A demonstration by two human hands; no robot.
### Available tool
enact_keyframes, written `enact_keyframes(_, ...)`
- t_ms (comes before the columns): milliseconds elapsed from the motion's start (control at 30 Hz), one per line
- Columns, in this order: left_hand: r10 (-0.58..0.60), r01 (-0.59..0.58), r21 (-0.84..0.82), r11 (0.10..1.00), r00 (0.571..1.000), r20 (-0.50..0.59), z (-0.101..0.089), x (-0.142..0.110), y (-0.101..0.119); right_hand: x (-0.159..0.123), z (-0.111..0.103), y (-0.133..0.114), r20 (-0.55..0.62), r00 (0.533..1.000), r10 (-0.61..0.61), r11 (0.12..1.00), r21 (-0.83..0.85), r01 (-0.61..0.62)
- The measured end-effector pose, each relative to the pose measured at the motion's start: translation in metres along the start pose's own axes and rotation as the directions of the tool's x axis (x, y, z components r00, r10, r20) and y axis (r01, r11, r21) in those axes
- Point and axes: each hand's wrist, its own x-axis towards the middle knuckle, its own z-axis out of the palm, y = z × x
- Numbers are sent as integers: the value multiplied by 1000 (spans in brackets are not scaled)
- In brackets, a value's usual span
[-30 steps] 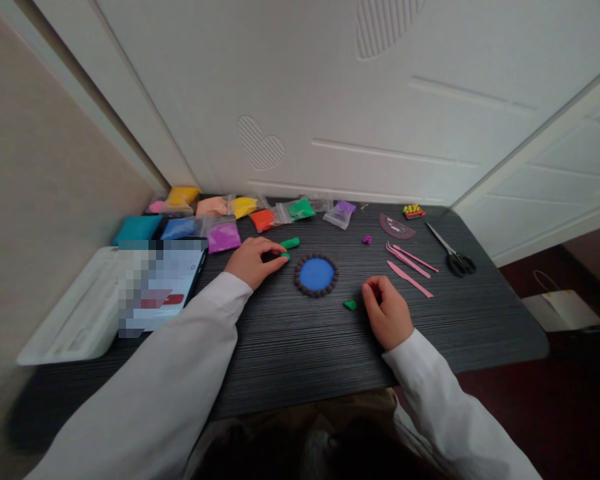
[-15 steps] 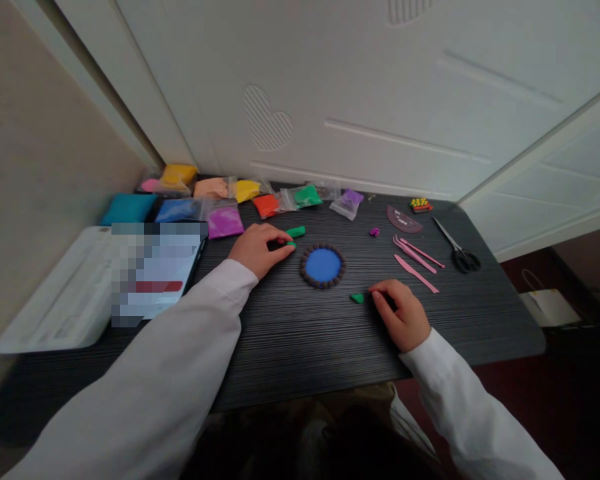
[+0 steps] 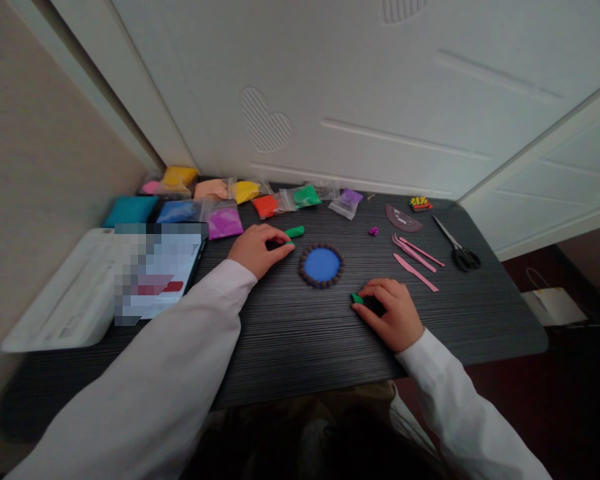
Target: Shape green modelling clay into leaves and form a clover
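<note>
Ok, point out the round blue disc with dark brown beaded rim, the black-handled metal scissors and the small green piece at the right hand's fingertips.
Blue disc (image 3: 322, 265): head view, middle of blue face.
Scissors (image 3: 457, 249): head view, where blades meet handles.
Small green piece (image 3: 357, 298): head view, exposed end.

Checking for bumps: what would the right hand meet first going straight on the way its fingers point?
The right hand would first meet the small green piece, right at its thumb and forefinger. Beyond it, the line seems to reach the brown beaded rim around the blue disc; depth is unclear.
</note>
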Motion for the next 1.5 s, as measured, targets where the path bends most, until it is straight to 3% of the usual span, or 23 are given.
enact_keyframes(233, -1, 2, 40, 999, 1000, -12, 0, 0, -1, -12, -3, 2, 3, 1000, -29, 999, -27, 29)
enact_keyframes(433, 46, -45, 82, 996, 999, -5, 0, 1, -2, -31, -11, -7, 147, 987, -61, 967, -236, 95)
enact_keyframes(567, 36, -35, 86, 996, 999, -3, 1, 1, -2, -34, -11, -13, 183, 982, -54, 945, -309, 110)
enact_keyframes(1500, 11, -10, 96, 995, 1000, -16, 2, -1, -1, -36, -11, -16, 237, 971, -19, 932, -346, 102)
